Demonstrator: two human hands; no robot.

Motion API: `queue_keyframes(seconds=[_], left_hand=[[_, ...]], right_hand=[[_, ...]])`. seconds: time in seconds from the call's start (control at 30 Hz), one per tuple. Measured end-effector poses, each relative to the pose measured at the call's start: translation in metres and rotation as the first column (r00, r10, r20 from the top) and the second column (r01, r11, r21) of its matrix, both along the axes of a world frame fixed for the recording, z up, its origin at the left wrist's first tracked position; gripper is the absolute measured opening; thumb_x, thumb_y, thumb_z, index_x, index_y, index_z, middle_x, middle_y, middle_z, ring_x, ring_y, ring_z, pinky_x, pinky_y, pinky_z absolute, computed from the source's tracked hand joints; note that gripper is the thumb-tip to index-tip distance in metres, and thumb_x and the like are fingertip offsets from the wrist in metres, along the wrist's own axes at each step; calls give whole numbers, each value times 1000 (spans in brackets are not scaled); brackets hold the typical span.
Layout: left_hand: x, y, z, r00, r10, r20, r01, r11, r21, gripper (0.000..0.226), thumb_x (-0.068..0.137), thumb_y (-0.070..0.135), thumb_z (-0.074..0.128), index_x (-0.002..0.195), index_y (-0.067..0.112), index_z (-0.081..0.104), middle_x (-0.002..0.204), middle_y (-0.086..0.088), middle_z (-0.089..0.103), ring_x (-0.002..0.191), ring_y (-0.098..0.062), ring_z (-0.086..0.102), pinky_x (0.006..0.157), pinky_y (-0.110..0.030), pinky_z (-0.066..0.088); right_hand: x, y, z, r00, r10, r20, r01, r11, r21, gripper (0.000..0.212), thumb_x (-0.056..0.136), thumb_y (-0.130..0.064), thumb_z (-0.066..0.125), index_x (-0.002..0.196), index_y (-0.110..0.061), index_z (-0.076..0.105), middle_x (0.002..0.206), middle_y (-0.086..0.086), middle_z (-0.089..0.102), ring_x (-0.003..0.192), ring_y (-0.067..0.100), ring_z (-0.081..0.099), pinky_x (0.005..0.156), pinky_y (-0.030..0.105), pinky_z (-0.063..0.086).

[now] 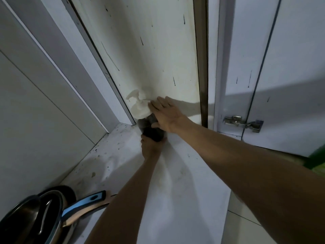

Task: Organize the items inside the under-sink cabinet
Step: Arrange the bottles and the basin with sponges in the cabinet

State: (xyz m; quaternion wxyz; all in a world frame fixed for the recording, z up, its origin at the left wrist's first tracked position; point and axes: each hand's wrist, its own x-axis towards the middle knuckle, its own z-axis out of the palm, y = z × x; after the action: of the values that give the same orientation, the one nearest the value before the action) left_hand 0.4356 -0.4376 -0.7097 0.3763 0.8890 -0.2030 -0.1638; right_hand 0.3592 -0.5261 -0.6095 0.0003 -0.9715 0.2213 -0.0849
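Head view: left grip [150, 147] clasped from below round the lower part of the pump bottle [152, 132], fingertips hidden behind its dark body. Right grip [167, 114] laid over the top and not clenched, fingers [158, 104] stretched nearly straight on the white shoulder just beside the pump head [134, 96], thumb pressed against the dark side.

Bottle at the far left corner of the cabinet floor [184, 173], close to the white panel [149, 50] behind it. Base covered by the left grip, so contact with the floor not to be seen; upright or a little tilted, hard to tell. Most of the dark body hidden between the two grips.

Cabinet floor white, with dark specks near the left edge and pale yellowish stains in the middle. Panel behind marked with thin dark streaks. Grey panels to the left; to the right a dark vertical strip, then a white door with a metal hinge [242, 123]. Pale tiles at the bottom right.

Near the lower left edge, well apart from the bottle, a frying pan with blue handle [84, 202] and a pot lid [31, 215], both cut off by the frame; handle end hidden behind the left forearm. At the right edge something green [316, 161], blurred and cut off. Wide bare stretch of floor between bottle and pans, also to the right of the bottle.
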Motion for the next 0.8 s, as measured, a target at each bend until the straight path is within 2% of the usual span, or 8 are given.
queue_keyframes(seconds=[0.1, 0.2, 0.27, 0.4, 0.47, 0.6, 0.7, 0.8], left_hand=[[-38, 10, -5, 994, -73, 85, 63, 992, 108, 98, 75, 49, 74, 147, 8, 21, 138, -14, 43, 127, -33, 43, 100, -43, 41], [-74, 18, -5, 944, -246, 221, 206, 960, 190, 92, 78, 54, 66, 148, 13, 23, 142, -10, 41, 130, -31, 41, 106, -45, 38], [-101, 19, 3, 922, -315, 223, 276, 942, 192, 87, 82, 54, 63, 149, 14, 24, 147, -9, 38, 135, -29, 36, 110, -44, 36], [-161, 10, 25, 878, -428, 215, 398, 902, 168, 79, 81, 57, 63, 143, 15, 35, 143, -5, 43, 130, -25, 42, 103, -37, 40], [-193, 0, 39, 853, -502, 144, 487, 864, 129, 81, 78, 57, 67, 141, 15, 39, 140, -5, 46, 128, -25, 45, 102, -37, 42], [-246, -35, 49, 826, -560, 60, 560, 828, 26, 89, 59, 83, 61, 129, 29, 50, 126, 4, 59, 119, -23, 56, 95, -41, 50], [-300, -52, 67, 768, -641, 14, 641, 768, 4, 92, 67, 65, 73, 141, 20, 39, 139, -2, 47, 127, -23, 46, 102, -37, 42], [-339, -66, 66, 719, -693, -46, 694, 718, 52, 91, 73, 54, 75, 143, 12, 34, 143, -5, 42, 129, -24, 44, 96, -30, 40]], right_hand=[[-41, 11, -2, 999, -13, 51, 2, 974, 225, 82, 96, -52, 50, 156, -15, 9, 164, 4, 11, 151, 28, 3, 121, 42, 7], [-90, 23, 4, 994, -72, 87, 29, 910, 413, 75, 95, -52, 53, 153, -16, 22, 155, 10, 34, 143, 32, 30, 113, 46, 32], [-124, 27, 11, 992, -109, 61, 71, 894, 442, 76, 93, -58, 52, 153, -19, 25, 150, 8, 44, 136, 29, 42, 107, 43, 39], [-193, 16, 33, 989, -146, -23, 142, 897, 419, 72, 94, -59, 48, 153, -24, 27, 153, 5, 40, 137, 26, 42, 110, 39, 36], [-232, 6, 49, 985, -157, -74, 173, 920, 351, 69, 95, -57, 47, 153, -23, 29, 155, 5, 38, 139, 26, 39, 110, 39, 34], [-314, -22, 75, 962, -225, -154, 257, 938, 234, 63, 95, -54, 51, 148, -21, 38, 144, 6, 51, 130, 27, 48, 103, 37, 39], [-378, -48, 89, 924, -313, -219, 356, 914, 194, 68, 93, -58, 52, 147, -19, 38, 145, 5, 48, 133, 24, 45, 108, 37, 37], [-425, -64, 92, 889, -407, -210, 451, 858, 247, 58, 93, -42, 61, 143, -19, 44, 137, 6, 55, 125, 22, 51, 104, 34, 40]])
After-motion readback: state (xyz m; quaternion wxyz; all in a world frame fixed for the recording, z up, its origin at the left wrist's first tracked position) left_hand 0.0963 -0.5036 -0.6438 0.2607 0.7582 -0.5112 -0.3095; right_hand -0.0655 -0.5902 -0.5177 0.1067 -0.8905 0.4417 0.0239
